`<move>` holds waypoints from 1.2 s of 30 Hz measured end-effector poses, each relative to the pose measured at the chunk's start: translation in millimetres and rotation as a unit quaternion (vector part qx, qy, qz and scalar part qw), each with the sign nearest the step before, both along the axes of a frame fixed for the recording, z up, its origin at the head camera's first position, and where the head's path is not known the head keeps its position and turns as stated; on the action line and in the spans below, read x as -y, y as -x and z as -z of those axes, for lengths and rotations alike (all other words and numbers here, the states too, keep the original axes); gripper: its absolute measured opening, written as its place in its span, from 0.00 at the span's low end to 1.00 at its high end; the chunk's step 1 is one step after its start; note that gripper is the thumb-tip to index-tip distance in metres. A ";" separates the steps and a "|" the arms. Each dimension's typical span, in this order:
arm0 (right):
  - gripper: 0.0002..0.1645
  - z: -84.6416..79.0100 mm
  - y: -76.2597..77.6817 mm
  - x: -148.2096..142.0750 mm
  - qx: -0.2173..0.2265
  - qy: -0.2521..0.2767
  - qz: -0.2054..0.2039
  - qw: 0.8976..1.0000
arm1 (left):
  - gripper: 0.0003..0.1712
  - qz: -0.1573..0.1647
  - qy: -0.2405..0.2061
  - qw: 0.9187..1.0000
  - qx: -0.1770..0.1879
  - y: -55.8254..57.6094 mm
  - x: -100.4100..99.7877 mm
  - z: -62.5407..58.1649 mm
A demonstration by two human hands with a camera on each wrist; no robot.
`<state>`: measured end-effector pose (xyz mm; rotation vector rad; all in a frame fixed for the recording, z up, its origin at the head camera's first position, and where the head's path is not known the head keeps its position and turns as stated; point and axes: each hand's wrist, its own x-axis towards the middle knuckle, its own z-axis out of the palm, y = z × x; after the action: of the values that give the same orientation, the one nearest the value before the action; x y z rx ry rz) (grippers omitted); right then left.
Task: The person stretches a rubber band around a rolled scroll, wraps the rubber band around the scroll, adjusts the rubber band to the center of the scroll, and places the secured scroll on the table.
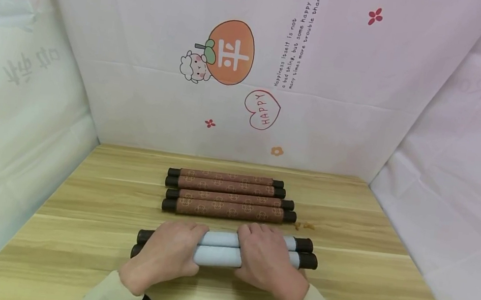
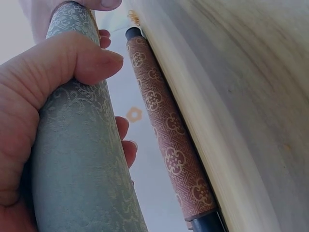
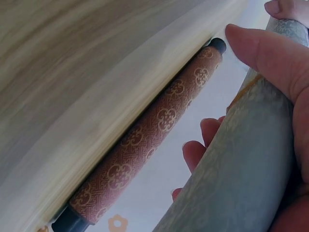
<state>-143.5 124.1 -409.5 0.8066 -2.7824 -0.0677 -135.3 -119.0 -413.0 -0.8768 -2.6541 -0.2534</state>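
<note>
A light blue patterned scroll [image 1: 218, 256] with black rod ends spans the near middle of the table, its two rolls lying side by side. My left hand [image 1: 171, 251] grips it left of centre. Right of centre, my right hand [image 1: 265, 259] holds the same scroll. In both wrist views the thumbs lie over the near roll and fingertips show on its far side. The left wrist view shows a gap between the pale scroll [image 2: 87, 159] and the table. Just beyond the hands lies a brown scroll [image 1: 229, 210] with gold flower patterns and black ends.
A second brown scroll [image 1: 225, 186] lies parallel behind the first. Small orange-brown bits [image 1: 305, 225] sit at the nearer one's right end. The wooden table [image 1: 98, 183] meets a printed white sheet [image 1: 152, 105] at the back, with white sheets on both sides.
</note>
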 end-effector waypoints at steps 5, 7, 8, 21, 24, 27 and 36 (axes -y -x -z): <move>0.39 -0.7 -2.9 7.7 -0.010 0.009 -0.005 1.000 | 0.28 0.006 -0.002 1.000 -0.001 -0.6 -3.3 -0.8; 0.38 -1.2 -4.1 11.2 -0.017 0.013 -0.007 1.000 | 0.28 0.007 -0.002 1.000 0.000 -0.5 -4.9 -1.0; 0.37 -1.2 -4.4 12.8 -0.021 0.013 -0.008 1.000 | 0.28 0.007 -0.001 1.000 0.000 -0.4 -5.6 -0.9; 0.43 -1.7 -7.0 22.9 -0.021 0.014 0.004 1.000 | 0.27 0.015 -0.003 1.000 -0.013 0.1 -9.2 -1.6; 0.43 -2.2 -8.4 25.9 -0.023 0.015 -0.002 1.000 | 0.26 0.022 -0.006 1.000 -0.014 -0.2 -11.2 -1.5; 0.43 -2.3 -9.2 27.4 -0.029 0.016 -0.005 0.999 | 0.26 0.020 -0.008 1.000 -0.014 -0.4 -12.5 -1.1; 0.56 -4.8 -8.4 23.3 0.031 0.010 -0.003 0.999 | 0.28 0.015 0.005 1.000 -0.013 -1.8 -10.9 -1.7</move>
<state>-135.1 100.8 -404.6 0.8266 -2.8337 -0.0149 -133.5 -108.1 -411.3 -0.9182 -2.6225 -0.2362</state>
